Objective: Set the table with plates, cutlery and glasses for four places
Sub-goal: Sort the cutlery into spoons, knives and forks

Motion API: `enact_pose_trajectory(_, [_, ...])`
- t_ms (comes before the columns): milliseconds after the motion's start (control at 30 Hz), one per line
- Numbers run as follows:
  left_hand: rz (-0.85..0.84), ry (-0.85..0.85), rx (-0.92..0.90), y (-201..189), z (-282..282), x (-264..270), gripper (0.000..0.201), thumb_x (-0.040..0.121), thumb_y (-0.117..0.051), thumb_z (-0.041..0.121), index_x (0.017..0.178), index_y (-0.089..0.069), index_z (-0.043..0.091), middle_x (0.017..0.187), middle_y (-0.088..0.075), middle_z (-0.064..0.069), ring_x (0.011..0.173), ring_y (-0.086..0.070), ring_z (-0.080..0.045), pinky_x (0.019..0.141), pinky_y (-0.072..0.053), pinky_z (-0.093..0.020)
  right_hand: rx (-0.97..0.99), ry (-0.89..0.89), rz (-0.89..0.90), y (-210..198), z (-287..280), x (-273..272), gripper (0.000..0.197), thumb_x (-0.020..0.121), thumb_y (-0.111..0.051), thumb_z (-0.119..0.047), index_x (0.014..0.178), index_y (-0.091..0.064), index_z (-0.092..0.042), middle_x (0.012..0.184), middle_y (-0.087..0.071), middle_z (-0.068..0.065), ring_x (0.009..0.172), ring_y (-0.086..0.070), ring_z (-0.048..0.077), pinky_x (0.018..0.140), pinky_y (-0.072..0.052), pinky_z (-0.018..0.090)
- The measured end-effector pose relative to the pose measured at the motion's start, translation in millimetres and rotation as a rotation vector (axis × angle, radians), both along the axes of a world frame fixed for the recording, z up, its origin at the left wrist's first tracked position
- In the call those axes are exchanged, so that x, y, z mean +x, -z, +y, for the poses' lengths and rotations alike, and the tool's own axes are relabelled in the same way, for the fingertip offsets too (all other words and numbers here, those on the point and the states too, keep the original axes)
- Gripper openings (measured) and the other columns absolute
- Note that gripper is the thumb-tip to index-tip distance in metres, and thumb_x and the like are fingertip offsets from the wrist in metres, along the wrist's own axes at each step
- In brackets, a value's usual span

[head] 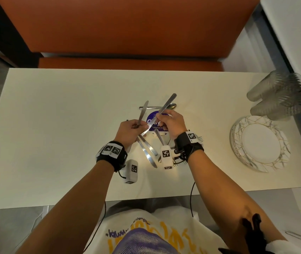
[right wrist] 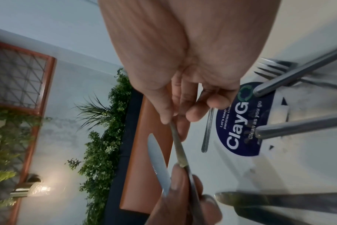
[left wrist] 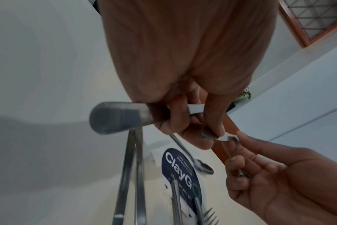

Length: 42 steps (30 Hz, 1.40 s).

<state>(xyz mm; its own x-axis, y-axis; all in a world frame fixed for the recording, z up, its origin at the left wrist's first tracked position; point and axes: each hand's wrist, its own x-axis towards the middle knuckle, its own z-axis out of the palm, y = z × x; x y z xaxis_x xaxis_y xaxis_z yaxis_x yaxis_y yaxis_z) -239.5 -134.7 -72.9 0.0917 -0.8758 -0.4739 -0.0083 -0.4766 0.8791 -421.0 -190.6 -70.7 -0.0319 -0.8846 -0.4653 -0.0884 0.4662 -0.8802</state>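
Observation:
Above a loose pile of cutlery in the middle of the white table (head: pixel 54 125), both hands hold table knives. My left hand (head: pixel 137 125) grips one knife (head: pixel 143 111) by the handle (left wrist: pixel 115 118), blade pointing away from me. My right hand (head: pixel 161 116) pinches a second knife (head: pixel 168 102) at mid-length, its handle pointing up and right. That knife's blade tip (left wrist: pixel 226 137) reaches my left thumb and forefinger, which pinch it. On the table below lie two more knives (head: pixel 148 153), a spoon (head: pixel 171 106) and forks (right wrist: pixel 269 67).
A stack of white plates with gold lines (head: pixel 259 143) sits at the table's right end, with clear ribbed glasses (head: pixel 278 96) behind it. A round blue sticker (head: pixel 157 122) lies under the cutlery. An orange bench (head: pixel 127 33) runs along the far side.

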Motion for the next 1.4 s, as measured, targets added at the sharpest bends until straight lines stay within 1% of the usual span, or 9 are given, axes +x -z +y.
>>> enact_pose_trajectory(167, [-0.003, -0.008, 0.020, 0, -1, 11, 0.017, 0.095, -0.072, 0.012, 0.109, -0.073, 0.001, 0.080, -0.071, -0.009, 0.044, -0.054, -0.001, 0.043, -0.037, -0.016, -0.030, 0.015, -0.078, -8, -12, -1, 0.020, 0.094, -0.068, -0.032, 0.102, -0.072, -0.014, 0.081, -0.071, 0.006, 0.059, -0.057, 0.013, 0.056, -0.049, 0.026])
enact_pose_trajectory(300, [-0.021, -0.099, 0.075, 10, 0, 23, 0.013, 0.094, -0.074, 0.018, 0.104, -0.077, 0.011, 0.080, -0.072, -0.005, 0.058, -0.058, -0.005, 0.051, -0.035, -0.024, -0.034, -0.123, -0.322, -19, -13, -2, 0.028, 0.103, -0.054, -0.025, 0.118, -0.070, -0.007, 0.069, -0.055, 0.004, 0.056, -0.044, 0.014, 0.053, -0.040, 0.024])
enact_pose_trajectory(400, [0.054, -0.212, 0.100, 15, 1, 33, 0.010, 0.096, -0.072, 0.016, 0.103, -0.076, 0.011, 0.085, -0.076, -0.004, 0.082, -0.067, -0.014, 0.050, -0.034, -0.022, 0.070, -0.234, -0.554, -36, -7, 2, 0.033, 0.101, -0.043, -0.010, 0.125, -0.063, 0.002, 0.086, -0.068, 0.016, 0.067, -0.056, 0.021, 0.063, -0.040, 0.030])
enact_pose_trajectory(533, [0.206, -0.341, 0.117, 16, -1, 40, 0.021, 0.098, -0.069, 0.011, 0.117, -0.069, 0.001, 0.101, -0.077, -0.019, 0.096, -0.074, -0.021, 0.042, -0.032, -0.020, 0.190, -0.356, -0.689, -40, 2, 10, 0.048, 0.098, -0.042, -0.023, 0.130, -0.060, 0.008, 0.104, -0.067, 0.024, 0.081, -0.060, 0.027, 0.072, -0.044, 0.033])
enact_pose_trajectory(800, [0.176, -0.470, 0.127, 16, -5, 50, 0.025, 0.093, -0.072, 0.003, 0.118, -0.072, 0.007, 0.105, -0.079, -0.016, 0.061, -0.056, -0.015, 0.043, -0.036, -0.022, 0.200, -0.530, -0.351, -35, 20, 24, 0.027, 0.099, -0.049, 0.002, 0.122, -0.063, 0.005, 0.094, -0.070, 0.023, 0.068, -0.064, 0.018, 0.061, -0.046, 0.028])
enact_pose_trajectory(900, [0.154, -0.497, 0.106, 14, -7, 52, 0.028, 0.091, -0.071, -0.002, 0.116, -0.073, 0.009, 0.102, -0.080, -0.011, 0.068, -0.057, -0.021, 0.044, -0.036, -0.023, 0.197, -0.634, -0.137, -33, 26, 26, 0.033, 0.095, -0.056, -0.002, 0.128, -0.055, -0.008, 0.097, -0.076, 0.018, 0.074, -0.065, 0.022, 0.065, -0.051, 0.030])
enact_pose_trajectory(1067, [0.114, -0.482, 0.069, 6, -7, 46, 0.030, 0.090, -0.071, -0.001, 0.116, -0.074, 0.013, 0.093, -0.081, -0.009, 0.044, -0.042, -0.009, 0.044, -0.033, -0.022, 0.144, -0.790, 0.175, -27, 26, 31, 0.029, 0.098, -0.057, -0.010, 0.126, -0.058, -0.013, 0.092, -0.079, 0.005, 0.076, -0.072, 0.019, 0.069, -0.056, 0.029])
enact_pose_trajectory(1200, [0.138, -0.427, 0.024, -3, -7, 39, 0.028, 0.093, -0.067, -0.004, 0.119, -0.073, 0.007, 0.101, -0.080, -0.009, 0.076, -0.076, -0.013, 0.046, -0.033, -0.021, 0.039, -0.776, 0.314, -18, 30, 39, 0.020, 0.099, -0.060, -0.023, 0.115, -0.065, -0.011, 0.083, -0.075, -0.004, 0.073, -0.068, 0.010, 0.072, -0.053, 0.027])
enact_pose_trajectory(1400, [0.225, -0.391, 0.040, -8, -11, 32, 0.031, 0.111, -0.044, 0.025, 0.126, -0.065, 0.008, 0.110, -0.079, -0.007, 0.098, -0.078, -0.023, 0.049, -0.043, -0.026, -0.046, -0.594, 0.259, -17, 25, 35, 0.016, 0.096, -0.065, -0.017, 0.108, -0.068, -0.007, 0.087, -0.073, 0.017, 0.069, -0.066, 0.032, 0.074, -0.059, 0.043])
